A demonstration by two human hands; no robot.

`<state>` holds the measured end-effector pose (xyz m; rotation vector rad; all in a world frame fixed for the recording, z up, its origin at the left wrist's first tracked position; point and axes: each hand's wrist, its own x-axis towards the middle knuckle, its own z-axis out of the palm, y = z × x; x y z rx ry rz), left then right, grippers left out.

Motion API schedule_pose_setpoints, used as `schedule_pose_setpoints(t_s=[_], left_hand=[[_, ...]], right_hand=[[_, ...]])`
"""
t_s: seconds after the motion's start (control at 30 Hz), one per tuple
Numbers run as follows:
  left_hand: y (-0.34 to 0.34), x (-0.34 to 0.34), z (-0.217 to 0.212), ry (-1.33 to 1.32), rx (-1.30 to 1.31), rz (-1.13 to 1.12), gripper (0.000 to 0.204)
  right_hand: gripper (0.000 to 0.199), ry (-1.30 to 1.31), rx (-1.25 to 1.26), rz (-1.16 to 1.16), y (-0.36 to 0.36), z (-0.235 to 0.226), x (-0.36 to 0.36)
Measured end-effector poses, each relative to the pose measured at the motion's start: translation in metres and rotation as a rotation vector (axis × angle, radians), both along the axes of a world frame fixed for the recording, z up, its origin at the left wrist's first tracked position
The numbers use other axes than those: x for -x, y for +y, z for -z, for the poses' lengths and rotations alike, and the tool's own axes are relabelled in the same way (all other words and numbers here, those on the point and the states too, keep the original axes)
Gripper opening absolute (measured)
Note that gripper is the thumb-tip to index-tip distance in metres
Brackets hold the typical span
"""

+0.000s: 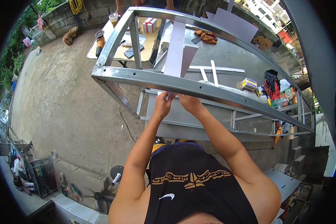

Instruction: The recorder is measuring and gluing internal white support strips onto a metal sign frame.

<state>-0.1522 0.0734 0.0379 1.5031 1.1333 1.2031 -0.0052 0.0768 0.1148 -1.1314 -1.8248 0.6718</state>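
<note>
A long metal frame (168,80) of square tubing stretches across in front of me, its near top rail just above my hands. A narrow pale white panel strip (174,52) stands inside the frame, and its lower end passes behind that rail. Just below the rail, my left hand (162,106) is closed on the strip's lower end. Close beside it on the right, my right hand (190,104) is also closed at the strip, its fingertips partly hidden by the rail. A second pale panel piece (189,58) adjoins the strip on its right.
Left of the frame, a small table (91,52) bears an angle grinder (99,43), a phone (133,51), a cup (114,18) and a ribboned box (149,25). Thin white strips (214,72) and a brown cloth (206,36) lie within the frame. A dog (70,36) rests on the concrete; a cable (125,121) trails across it.
</note>
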Motion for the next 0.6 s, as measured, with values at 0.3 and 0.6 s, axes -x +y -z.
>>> schedule_pose_setpoints(t_s=[0.3, 0.6], left_hand=[[0.004, 0.005, 0.003, -0.013, -0.003, 0.018, 0.021], [0.007, 0.004, 0.010, -0.151, 0.073, 0.079, 0.023]], right_hand=[[0.041, 0.171, -0.182, 0.058, 0.014, -0.151, 0.011], [0.026, 0.000, -0.314, -0.019, 0.029, -0.190, 0.012]])
